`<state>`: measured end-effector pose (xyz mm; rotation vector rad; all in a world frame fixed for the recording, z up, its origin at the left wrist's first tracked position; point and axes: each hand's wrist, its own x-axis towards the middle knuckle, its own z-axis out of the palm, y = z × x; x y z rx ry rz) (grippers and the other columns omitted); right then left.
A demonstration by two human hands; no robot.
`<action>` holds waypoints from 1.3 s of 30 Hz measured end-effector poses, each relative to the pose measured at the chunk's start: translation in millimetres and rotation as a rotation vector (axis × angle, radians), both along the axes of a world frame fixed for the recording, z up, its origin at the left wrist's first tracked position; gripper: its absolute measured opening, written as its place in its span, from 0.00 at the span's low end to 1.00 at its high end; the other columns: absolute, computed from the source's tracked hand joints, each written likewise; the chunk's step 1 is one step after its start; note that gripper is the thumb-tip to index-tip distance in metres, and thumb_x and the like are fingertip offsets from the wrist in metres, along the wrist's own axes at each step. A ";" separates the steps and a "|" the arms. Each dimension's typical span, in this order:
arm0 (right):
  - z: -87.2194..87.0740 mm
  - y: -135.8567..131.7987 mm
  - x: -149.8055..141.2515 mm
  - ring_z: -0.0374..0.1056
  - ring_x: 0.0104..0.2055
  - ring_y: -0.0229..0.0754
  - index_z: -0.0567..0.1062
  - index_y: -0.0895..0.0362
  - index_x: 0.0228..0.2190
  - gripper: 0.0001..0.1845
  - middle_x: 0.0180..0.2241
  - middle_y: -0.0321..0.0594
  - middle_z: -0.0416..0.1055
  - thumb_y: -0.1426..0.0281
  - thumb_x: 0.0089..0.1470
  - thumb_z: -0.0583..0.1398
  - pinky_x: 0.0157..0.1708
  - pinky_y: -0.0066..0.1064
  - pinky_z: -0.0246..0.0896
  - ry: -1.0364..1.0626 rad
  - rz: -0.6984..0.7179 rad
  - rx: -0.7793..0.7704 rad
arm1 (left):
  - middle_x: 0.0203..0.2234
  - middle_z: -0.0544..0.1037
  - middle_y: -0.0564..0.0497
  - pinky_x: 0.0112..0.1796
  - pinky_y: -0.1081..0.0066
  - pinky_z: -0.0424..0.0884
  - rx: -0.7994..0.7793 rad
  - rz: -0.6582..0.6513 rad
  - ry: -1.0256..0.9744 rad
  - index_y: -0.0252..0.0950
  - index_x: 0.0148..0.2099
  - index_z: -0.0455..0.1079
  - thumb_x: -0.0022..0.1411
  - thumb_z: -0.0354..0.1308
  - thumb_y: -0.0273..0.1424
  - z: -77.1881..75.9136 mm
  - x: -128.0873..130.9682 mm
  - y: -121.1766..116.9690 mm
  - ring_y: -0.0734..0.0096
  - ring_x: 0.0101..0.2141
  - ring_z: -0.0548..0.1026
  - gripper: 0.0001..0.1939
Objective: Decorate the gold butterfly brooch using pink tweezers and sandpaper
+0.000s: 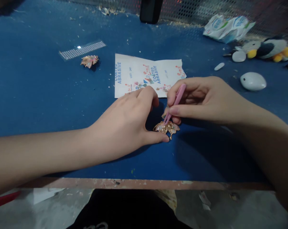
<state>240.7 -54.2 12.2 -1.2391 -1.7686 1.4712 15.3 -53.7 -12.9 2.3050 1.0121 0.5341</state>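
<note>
Pink tweezers (178,98) are pinched between the thumb and fingers of my right hand (201,98). Their tips point down onto a gold butterfly ornament (167,128) with pale pink and iridescent wings, lying on the blue tabletop. My left hand (131,117) reaches in from the left, its thumb pressed against the ornament's lower left edge. The left fingers curl above, their tips partly hidden. Whether the tweezers grip a small piece cannot be made out. Just beyond both hands lies a white sheet of abrasive paper (124,76) with small coloured flakes on it.
A second gold-and-pink ornament (89,61) lies at the left, below a clear strip of small gems (83,50). A phone (151,11) leans at the back. On the right are a crumpled packet (227,28), a plush toy (268,49) and a white mouse-like object (253,81).
</note>
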 end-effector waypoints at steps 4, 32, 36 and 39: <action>1.4 -0.3 0.3 0.76 0.28 0.35 0.77 0.55 0.33 0.10 0.28 0.32 0.79 0.77 0.49 0.71 0.31 0.25 0.73 0.012 0.025 -0.008 | 0.39 0.76 0.49 0.43 0.59 0.72 -0.005 -0.002 -0.004 0.41 0.44 0.63 0.50 0.75 0.47 0.2 0.0 0.1 0.53 0.43 0.78 0.29; -3.0 3.4 4.3 0.77 0.28 0.33 0.77 0.58 0.34 0.09 0.29 0.33 0.80 0.78 0.51 0.70 0.32 0.20 0.75 0.030 0.097 0.065 | 0.40 0.77 0.48 0.42 0.61 0.72 0.061 -0.010 0.007 0.39 0.46 0.63 0.53 0.74 0.47 -3.1 -1.4 -0.9 0.54 0.43 0.78 0.29; -2.3 3.0 4.7 0.77 0.28 0.31 0.77 0.58 0.34 0.09 0.29 0.33 0.79 0.78 0.52 0.70 0.32 0.18 0.74 0.016 0.101 0.076 | 0.40 0.77 0.48 0.42 0.60 0.73 0.064 -0.013 -0.004 0.39 0.46 0.63 0.53 0.73 0.48 -4.4 -1.6 -0.6 0.54 0.43 0.78 0.29; -2.4 3.2 4.5 0.77 0.28 0.31 0.77 0.58 0.34 0.08 0.29 0.33 0.79 0.75 0.53 0.70 0.33 0.17 0.74 0.020 0.107 0.072 | 0.40 0.77 0.48 0.43 0.59 0.73 0.063 -0.012 -0.018 0.39 0.46 0.64 0.52 0.74 0.47 -5.1 -1.5 -0.7 0.53 0.43 0.79 0.29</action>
